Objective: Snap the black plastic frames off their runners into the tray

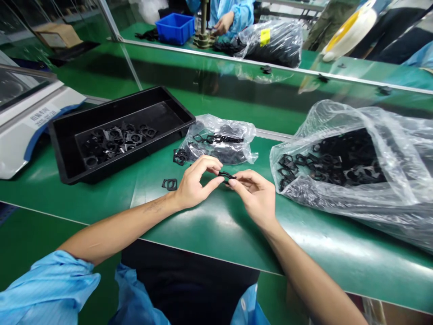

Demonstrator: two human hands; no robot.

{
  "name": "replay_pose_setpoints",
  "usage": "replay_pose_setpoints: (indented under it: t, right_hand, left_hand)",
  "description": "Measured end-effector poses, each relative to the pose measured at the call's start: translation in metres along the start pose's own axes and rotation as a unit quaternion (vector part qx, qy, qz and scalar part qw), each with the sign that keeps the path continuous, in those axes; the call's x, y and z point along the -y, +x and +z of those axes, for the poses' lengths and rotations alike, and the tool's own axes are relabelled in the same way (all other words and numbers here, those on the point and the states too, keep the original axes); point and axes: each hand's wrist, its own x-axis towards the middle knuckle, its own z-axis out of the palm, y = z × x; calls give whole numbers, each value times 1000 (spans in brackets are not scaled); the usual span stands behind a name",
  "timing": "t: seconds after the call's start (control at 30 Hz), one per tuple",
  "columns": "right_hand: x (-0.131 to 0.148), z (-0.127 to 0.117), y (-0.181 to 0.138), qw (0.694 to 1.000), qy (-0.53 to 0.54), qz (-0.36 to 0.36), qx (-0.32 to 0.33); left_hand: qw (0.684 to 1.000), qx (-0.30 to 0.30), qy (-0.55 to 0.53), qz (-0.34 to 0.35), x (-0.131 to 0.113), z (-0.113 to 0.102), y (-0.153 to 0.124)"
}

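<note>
Between my two hands, above the green table [203, 230], is a small black plastic part [226, 175], seen nearly edge-on. My left hand [198, 183] pinches its left side with thumb and fingers. The thumb and fingers of my right hand [257, 194] grip its right side. Left of my left wrist lies a flat black part with a round opening [169, 184]. Another such part [180, 156] sits beside a small clear bag [219, 137] of black parts, just beyond my hands. Whether the held part is one piece or two, I cannot tell.
A black tray [125, 162] with several black parts stands at the left. A large clear bag [338, 149] of parts takes up the right. A clear partition with a metal rail [203, 55] crosses behind. Beyond it are a blue bin [175, 28] and a co-worker's hand [224, 22].
</note>
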Motion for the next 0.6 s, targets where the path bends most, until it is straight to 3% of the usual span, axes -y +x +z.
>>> replay_pose_setpoints:
  t: [0.6]
  right_hand:
    - [2,1,-1,995,-73,-74,-7]
  left_hand:
    - [990,4,-89,-106,6,3,-1]
